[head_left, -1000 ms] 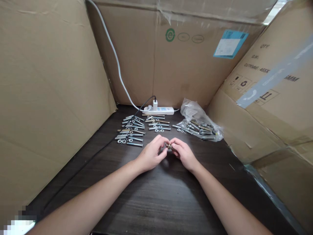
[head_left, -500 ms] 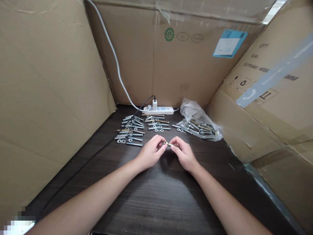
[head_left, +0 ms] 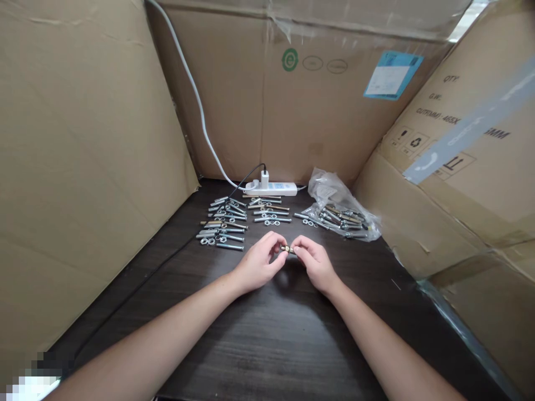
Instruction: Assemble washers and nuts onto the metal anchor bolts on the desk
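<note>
Between my two hands is a brass-coloured expansion bolt [head_left: 288,249] with a nut on it, lying sideways above the dark table. My left hand [head_left: 259,262] pinches its left end between thumb and fingers. At the other end, my right hand [head_left: 314,262] grips the bolt with thumb and forefinger, covering that part. Beyond my hands, sorted bolts, sleeves, nuts and washers [head_left: 223,225] lie in groups on the left. Another group of bolts and rings [head_left: 271,214] lies in the middle.
A clear plastic bag [head_left: 330,186] with several bolts spilling from it lies at the back right. A white power strip [head_left: 282,188] with a plug and cables stands at the back. A black cable [head_left: 154,271] crosses the table on the left. Cardboard walls [head_left: 334,117] enclose the table.
My right fingers have shifted slightly along the bolt, and the nut now shows more plainly between the hands. Both hands stay in nearly the same place. The other parts have not moved.
</note>
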A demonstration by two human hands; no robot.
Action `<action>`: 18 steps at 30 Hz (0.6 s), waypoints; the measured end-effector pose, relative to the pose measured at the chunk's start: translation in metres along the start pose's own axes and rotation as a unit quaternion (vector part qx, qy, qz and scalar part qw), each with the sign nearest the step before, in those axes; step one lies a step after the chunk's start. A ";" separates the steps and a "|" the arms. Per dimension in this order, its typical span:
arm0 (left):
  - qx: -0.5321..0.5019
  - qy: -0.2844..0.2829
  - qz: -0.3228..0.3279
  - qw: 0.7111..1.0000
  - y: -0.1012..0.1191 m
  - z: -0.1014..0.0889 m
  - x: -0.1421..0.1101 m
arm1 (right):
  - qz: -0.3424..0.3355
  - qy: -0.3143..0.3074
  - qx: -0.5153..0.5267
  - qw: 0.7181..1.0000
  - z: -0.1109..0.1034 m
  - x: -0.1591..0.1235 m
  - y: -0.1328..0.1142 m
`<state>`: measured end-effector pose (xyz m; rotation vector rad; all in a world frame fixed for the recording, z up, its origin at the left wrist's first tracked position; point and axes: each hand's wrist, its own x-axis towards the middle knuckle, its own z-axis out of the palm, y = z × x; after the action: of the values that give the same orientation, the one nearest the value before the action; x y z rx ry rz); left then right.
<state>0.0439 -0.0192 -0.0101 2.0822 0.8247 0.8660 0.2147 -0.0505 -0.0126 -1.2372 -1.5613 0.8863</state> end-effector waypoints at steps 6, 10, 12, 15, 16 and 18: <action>-0.001 0.008 -0.012 1.000 0.002 -0.001 0.000 | 0.004 -0.005 -0.020 1.000 0.001 -0.001 -0.002; -0.034 0.039 -0.043 0.998 0.003 -0.003 0.003 | -0.004 0.022 -0.049 0.999 0.000 -0.001 -0.002; -0.060 0.060 -0.062 0.994 0.003 -0.004 0.004 | -0.001 0.044 -0.057 0.997 0.000 0.000 -0.001; -0.099 0.087 -0.087 0.987 0.000 -0.005 0.007 | 0.005 0.065 -0.060 0.996 0.000 0.002 0.002; -0.114 0.093 -0.095 0.985 -0.001 -0.005 0.008 | 0.006 0.068 -0.061 0.996 0.000 0.002 0.002; -0.143 0.104 -0.105 0.979 -0.004 -0.005 0.009 | 0.004 0.072 -0.061 0.995 0.000 0.003 0.003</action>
<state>0.0444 -0.0085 -0.0077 1.6436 0.9496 1.0313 0.2154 -0.0472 -0.0147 -1.3641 -1.5143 0.6973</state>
